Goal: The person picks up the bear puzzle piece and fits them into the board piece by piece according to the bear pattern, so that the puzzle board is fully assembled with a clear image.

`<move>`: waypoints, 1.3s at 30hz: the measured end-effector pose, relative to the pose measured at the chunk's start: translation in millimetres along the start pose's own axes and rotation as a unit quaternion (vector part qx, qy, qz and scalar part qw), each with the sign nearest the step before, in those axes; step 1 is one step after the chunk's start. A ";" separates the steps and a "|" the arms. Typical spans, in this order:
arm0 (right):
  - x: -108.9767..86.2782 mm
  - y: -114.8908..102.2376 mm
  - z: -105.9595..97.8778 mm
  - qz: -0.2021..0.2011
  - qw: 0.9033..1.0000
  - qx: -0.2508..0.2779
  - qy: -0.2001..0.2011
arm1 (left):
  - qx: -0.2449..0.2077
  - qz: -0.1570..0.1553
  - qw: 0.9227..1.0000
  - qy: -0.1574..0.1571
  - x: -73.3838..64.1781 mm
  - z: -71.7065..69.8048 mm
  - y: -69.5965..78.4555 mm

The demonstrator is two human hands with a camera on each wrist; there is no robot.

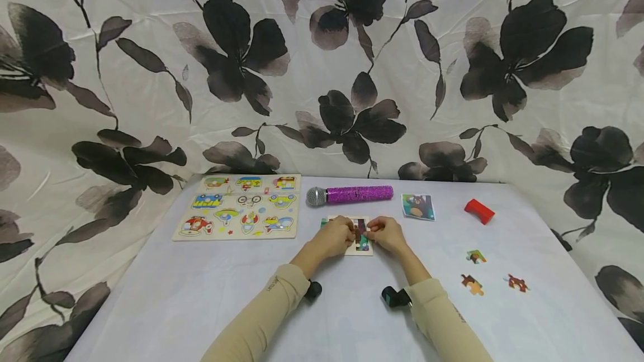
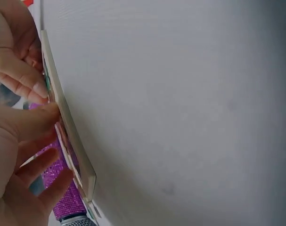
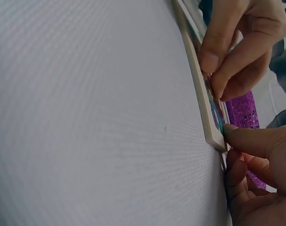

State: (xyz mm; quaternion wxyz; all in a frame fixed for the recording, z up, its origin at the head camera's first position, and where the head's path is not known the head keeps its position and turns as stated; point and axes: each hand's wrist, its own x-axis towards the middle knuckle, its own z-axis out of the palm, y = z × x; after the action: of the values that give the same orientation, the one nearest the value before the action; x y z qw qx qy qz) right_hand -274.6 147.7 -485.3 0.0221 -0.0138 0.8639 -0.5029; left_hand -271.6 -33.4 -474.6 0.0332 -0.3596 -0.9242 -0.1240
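Observation:
A small wooden puzzle board (image 1: 368,252) with a dark, colourful picture lies on the white table between the two hands. Over its left part, the left hand (image 1: 334,237) has thumb and forefinger close together, pinching a puzzle piece that the fingers mostly hide. The right wrist view shows this left hand (image 3: 246,42) low over the board's face. At the right edge of the board, the right hand (image 1: 387,234) grips with its thumb on the rim (image 3: 215,136) and its other fingers curled beside it. In the left wrist view the board's pale edge (image 2: 69,117) shows side-on.
A vehicle puzzle board (image 1: 241,222) lies at left. Behind the hands is a glittery purple microphone (image 1: 359,194). Rightward are a bear picture card (image 1: 418,207), a red block (image 1: 479,212) and loose puzzle pieces (image 1: 473,285). A floral cloth (image 1: 312,71) hangs behind the table.

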 end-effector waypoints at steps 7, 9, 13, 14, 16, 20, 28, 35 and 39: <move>0.0 1.0 0.5 0.002 1.000 -0.003 -0.003 | -0.056 -0.017 0.997 -0.051 -3.5 -6.4 -1.3; 0.4 0.7 -0.4 0.001 1.000 -0.004 -0.001 | -0.100 -0.026 0.994 -0.042 -3.2 -7.6 -3.1; 0.9 0.8 -1.4 -0.001 1.000 -0.006 0.002 | -0.207 -0.048 0.977 0.024 -3.4 -8.2 -8.9; 1.3 0.6 -1.3 -0.001 1.000 -0.004 0.001 | -0.226 -0.051 0.972 0.046 -3.8 -8.6 -11.2; 1.7 0.7 -0.9 -0.002 1.000 -0.004 -0.003 | -0.239 -0.063 0.966 0.082 -5.2 -10.3 -17.0; 2.2 1.3 0.4 -0.003 1.000 -0.001 -0.008 | -0.205 -0.126 0.968 0.076 -13.2 -20.3 -29.6; 1.0 2.1 -1.3 0.004 1.000 0.003 -0.005 | -0.149 -0.186 0.971 0.007 -25.2 -25.6 -47.0; 0.9 1.0 1.6 0.004 1.000 0.001 -0.004 | -0.200 -0.193 0.960 0.041 -20.5 -10.8 -56.7; 1.4 1.5 1.0 0.004 1.000 0.007 -0.002 | -0.228 -0.196 0.952 0.057 -19.2 -10.3 -57.5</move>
State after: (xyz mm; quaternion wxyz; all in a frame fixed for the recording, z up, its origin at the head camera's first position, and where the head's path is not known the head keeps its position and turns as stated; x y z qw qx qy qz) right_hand -276.0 147.5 -487.1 0.0254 -0.0113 0.8603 -0.5091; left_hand -296.4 -89.5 -479.3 -0.0217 -0.1612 -0.9202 -0.3561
